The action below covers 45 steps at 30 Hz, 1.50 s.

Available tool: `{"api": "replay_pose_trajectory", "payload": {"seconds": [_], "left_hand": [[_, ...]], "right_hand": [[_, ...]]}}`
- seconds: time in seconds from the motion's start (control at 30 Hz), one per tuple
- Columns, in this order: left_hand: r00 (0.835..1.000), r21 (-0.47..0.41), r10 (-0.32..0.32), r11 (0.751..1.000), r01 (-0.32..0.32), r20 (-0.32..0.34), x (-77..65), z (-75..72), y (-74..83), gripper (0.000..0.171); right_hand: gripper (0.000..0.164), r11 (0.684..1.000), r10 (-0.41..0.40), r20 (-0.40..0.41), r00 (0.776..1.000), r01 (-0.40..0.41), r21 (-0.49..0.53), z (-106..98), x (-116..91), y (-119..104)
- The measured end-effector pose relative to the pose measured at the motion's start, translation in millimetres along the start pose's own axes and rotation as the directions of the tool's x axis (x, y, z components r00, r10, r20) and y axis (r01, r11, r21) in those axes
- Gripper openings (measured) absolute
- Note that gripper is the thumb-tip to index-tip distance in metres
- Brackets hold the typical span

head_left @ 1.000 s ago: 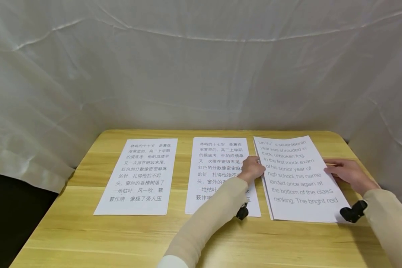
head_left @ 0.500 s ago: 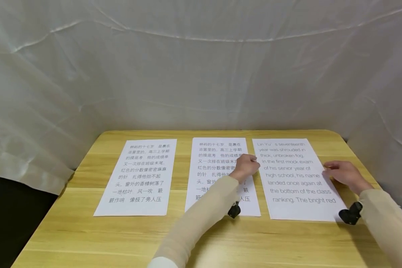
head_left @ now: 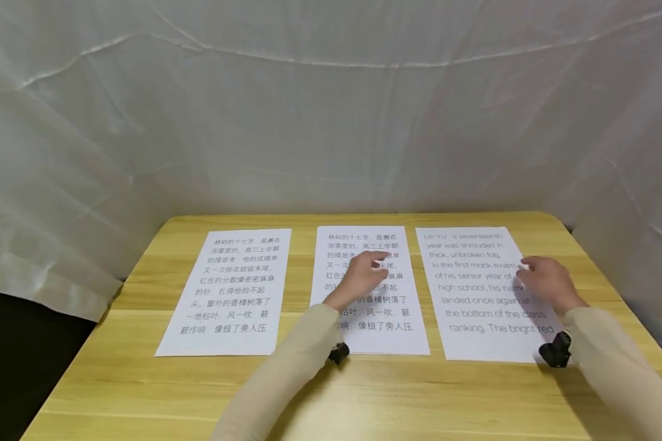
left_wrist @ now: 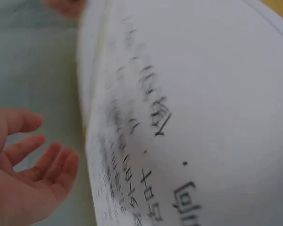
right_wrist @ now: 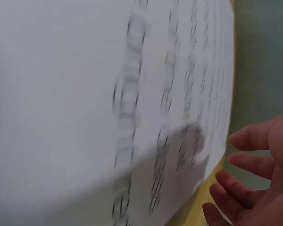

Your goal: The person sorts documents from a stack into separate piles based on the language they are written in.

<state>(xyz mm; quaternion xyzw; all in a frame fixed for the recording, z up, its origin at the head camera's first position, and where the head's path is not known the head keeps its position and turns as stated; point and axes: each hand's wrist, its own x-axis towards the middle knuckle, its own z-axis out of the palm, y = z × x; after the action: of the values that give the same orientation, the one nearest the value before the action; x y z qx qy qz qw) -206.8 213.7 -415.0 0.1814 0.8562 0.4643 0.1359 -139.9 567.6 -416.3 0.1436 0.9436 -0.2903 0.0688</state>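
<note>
Three piles of white printed paper lie in a row on a wooden table. Over the middle stack, printed in Chinese [head_left: 386, 334], hovers my left hand [head_left: 361, 275], its fingers loosely bent with nothing in them. In the left wrist view that left hand [left_wrist: 35, 165] has thumb and fingers apart, clear of the blurred sheet [left_wrist: 226, 94]. My right hand [head_left: 548, 282] hangs above the right edge of the English-printed stack [head_left: 474, 306]. Relaxed, spread fingers of the right hand [right_wrist: 254, 179] hold nothing in the right wrist view, and its shadow falls on the page.
The left Chinese-printed stack [head_left: 226, 294] lies flat on the wooden table [head_left: 198, 392]. A pale cloth [head_left: 331, 122] hangs behind the table and at both sides. Each wrist carries a small black camera [head_left: 556, 350].
Both hands have let go of the English-printed stack, whose sheets now lie squared and flat. My left hand has moved left over the middle stack; my right hand has shifted slightly left.
</note>
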Motion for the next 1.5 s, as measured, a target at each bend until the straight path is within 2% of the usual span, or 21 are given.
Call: {"api": "replay_pose_trajectory", "payload": {"seconds": [0.13, 0.27, 0.47, 0.63, 0.87, 1.0, 1.17, 1.3, 1.4, 1.5], "left_hand": [[0.995, -0.056, -0.063, 0.997, 0.058, -0.081, -11.8, -25.0, -9.6, 0.050], [0.989, -0.086, -0.078, 0.994, 0.068, -0.124, -19.6, -47.8, -15.5, 0.050], [0.973, -0.135, -0.117, 0.987, 0.091, -0.197, -28.9, -75.5, -28.9, 0.047], [0.963, -0.146, -0.159, 0.981, 0.129, -0.219, -36.6, -89.0, -42.5, 0.044], [0.943, -0.270, -0.240, 0.947, 0.175, -0.232, -43.7, -91.4, -59.8, 0.046], [0.941, -0.311, -0.260, 0.932, 0.186, -0.217, -42.8, -87.8, -62.9, 0.047], [0.933, -0.309, -0.289, 0.926, 0.215, -0.215, -41.0, -80.5, -64.8, 0.045], [0.932, -0.289, -0.292, 0.931, 0.225, -0.216, -40.0, -74.9, -68.2, 0.038], [0.927, -0.279, -0.297, 0.932, 0.230, -0.230, -40.5, -73.0, -70.4, 0.032], [0.922, -0.287, -0.310, 0.927, 0.240, -0.232, -41.7, -72.2, -73.2, 0.033]], "right_hand": [[0.049, 0.990, -0.135, -0.039, 0.990, 0.133, -0.037, 9.3, -2.5, -20.2], [0.045, 0.971, -0.238, -0.070, 0.969, 0.236, -0.036, 21.9, -7.1, -44.4], [0.045, 0.963, -0.263, -0.047, 0.964, 0.266, 0.047, 39.0, -15.2, -81.5], [0.044, 0.960, -0.254, -0.018, 0.967, 0.254, 0.122, 47.9, -18.6, -102.8], [0.046, 0.954, -0.211, 0.001, 0.977, 0.206, 0.220, 67.1, -12.7, -118.2], [0.046, 0.943, -0.198, 0.003, 0.980, 0.190, 0.272, 79.3, -7.6, -123.5], [0.044, 0.935, -0.189, 0.007, 0.982, 0.178, 0.307, 92.3, -3.6, -128.5], [0.044, 0.926, -0.166, 0.007, 0.986, 0.154, 0.345, 98.3, -1.8, -129.0], [0.044, 0.919, -0.167, 0.008, 0.986, 0.153, 0.364, 101.6, -0.1, -128.6], [0.044, 0.919, -0.155, 0.018, 0.988, 0.138, 0.369, 105.1, 0.6, -128.8]]}}
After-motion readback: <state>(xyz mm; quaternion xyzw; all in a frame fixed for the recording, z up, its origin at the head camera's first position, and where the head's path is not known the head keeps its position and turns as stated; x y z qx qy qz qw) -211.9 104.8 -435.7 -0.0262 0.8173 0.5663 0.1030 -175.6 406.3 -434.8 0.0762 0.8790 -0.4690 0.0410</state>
